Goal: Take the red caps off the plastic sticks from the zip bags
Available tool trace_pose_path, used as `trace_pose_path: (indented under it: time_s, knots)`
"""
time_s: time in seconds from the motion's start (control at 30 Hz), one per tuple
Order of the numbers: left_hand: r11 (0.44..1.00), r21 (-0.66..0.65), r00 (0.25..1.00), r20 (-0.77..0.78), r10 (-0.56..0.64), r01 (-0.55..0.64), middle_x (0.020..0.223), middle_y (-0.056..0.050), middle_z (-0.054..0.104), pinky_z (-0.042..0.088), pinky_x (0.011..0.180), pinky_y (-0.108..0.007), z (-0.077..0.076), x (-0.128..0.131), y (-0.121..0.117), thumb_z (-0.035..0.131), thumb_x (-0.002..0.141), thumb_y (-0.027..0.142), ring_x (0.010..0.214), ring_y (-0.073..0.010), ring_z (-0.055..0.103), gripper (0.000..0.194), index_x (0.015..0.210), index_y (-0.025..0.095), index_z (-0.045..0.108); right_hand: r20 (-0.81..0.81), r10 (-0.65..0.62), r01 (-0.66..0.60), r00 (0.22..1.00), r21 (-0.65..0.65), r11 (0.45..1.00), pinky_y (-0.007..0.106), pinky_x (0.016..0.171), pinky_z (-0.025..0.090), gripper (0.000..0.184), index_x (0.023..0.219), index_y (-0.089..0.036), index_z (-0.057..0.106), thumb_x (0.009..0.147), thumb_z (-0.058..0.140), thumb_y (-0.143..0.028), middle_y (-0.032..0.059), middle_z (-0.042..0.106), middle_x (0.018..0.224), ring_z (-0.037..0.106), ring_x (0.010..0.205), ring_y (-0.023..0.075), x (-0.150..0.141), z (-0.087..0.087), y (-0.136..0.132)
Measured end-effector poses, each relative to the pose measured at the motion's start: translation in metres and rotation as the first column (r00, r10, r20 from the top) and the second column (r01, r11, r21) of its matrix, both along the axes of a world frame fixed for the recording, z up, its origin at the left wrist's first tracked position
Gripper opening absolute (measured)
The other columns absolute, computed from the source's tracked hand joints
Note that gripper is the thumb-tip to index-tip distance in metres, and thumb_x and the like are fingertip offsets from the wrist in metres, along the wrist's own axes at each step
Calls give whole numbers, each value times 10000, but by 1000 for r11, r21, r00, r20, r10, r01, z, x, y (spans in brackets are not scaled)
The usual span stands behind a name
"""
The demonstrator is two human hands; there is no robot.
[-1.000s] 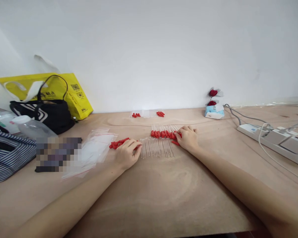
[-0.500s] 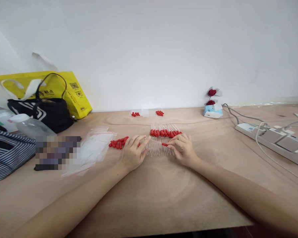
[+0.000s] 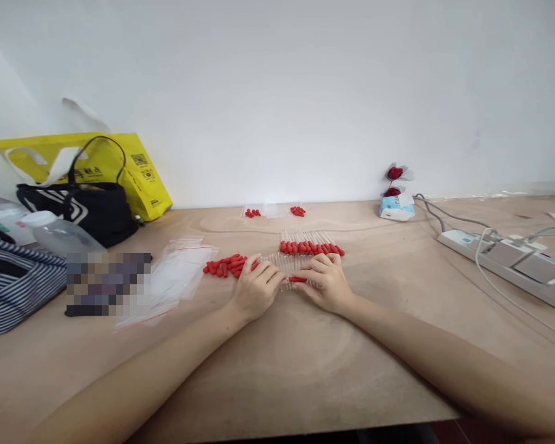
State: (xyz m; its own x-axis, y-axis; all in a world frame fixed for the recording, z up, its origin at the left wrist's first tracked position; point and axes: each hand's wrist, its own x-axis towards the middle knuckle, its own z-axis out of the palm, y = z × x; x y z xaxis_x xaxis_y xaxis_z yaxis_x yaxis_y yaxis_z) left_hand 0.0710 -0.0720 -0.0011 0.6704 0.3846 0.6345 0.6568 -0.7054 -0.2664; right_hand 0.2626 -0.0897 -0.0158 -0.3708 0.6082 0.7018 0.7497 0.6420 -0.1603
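My right hand pinches a red rubber dropper bulb, which lies level and points to the left. At its left end, the fingers of my left hand close on a thin glass tube, mostly hidden by the fingers. Both hands are nearly touching. Beneath and behind them lies a row of bare glass tubes. Beyond that, several droppers with red bulbs lie side by side, bulbs toward me. A heap of loose red bulbs sits left of my left hand, which partly covers it.
Clear zip bags lie on the wooden table at left, beside a blurred dark item. Further left are a striped bag, bottle, black bag and yellow bag. A power strip lies right; bagged red bulbs lie behind.
Both hands have come closer together and slightly toward me. The glass tube and red bulb, held apart before, now meet end to end. More of the bulb heap shows.
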Motion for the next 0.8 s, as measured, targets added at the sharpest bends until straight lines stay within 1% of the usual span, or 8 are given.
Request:
trace_pose_path:
  time_s: [0.1,0.2,0.3,0.43,0.5,0.67,0.8]
  knots:
    - [1000,12,1000,-18,-2,2,689,5,630,293,917,-379,1,2,1,434,848,225,734,-137,552,191,749,198,595,42,-19,16,999,70,997,339,748,214,177,822,-265,654,820,500,-352,-6,610,705,445,730,133,-2,-2,3]
    - [1000,8,1000,-25,1,-1,669,6,619,284,924,-389,1,2,2,426,850,222,716,-136,548,205,728,193,587,88,-47,37,995,108,993,341,739,216,207,753,-229,648,831,481,-322,-5,571,617,425,689,132,-2,-3,5]
    - [1000,-1,1000,-28,-7,7,658,7,612,279,932,-399,1,1,3,414,854,217,705,-133,552,216,721,187,582,104,-46,34,993,117,993,339,733,217,239,693,-202,635,830,478,-318,-1,555,593,417,674,130,-1,-4,4]
    - [1000,-27,999,-33,-14,13,656,8,616,251,973,-425,-1,0,2,393,863,216,714,-131,566,238,713,192,577,110,-29,19,994,98,995,342,749,216,237,681,-195,627,824,477,-309,-2,540,583,413,671,129,0,-4,3]
    - [999,-37,999,-28,-19,18,665,8,624,224,1000,-439,-1,0,2,385,866,211,750,-134,580,244,714,197,575,111,-22,12,994,88,996,348,772,212,228,685,-202,628,821,477,-306,-5,537,585,415,677,129,0,-4,3]
    - [998,-46,999,-16,-52,51,743,2,660,148,1046,-469,1,0,1,380,868,187,959,-151,571,229,749,196,575,116,-19,11,993,77,997,377,860,172,201,701,-224,628,812,476,-293,-17,538,606,433,720,131,2,-3,1]
    - [997,-53,998,-27,-58,56,775,0,677,121,1053,-492,1,0,0,364,876,178,1001,-156,564,239,774,198,579,112,-4,-2,994,58,998,388,893,153,186,718,-234,625,805,470,-288,-22,543,620,440,738,133,2,-1,-1]
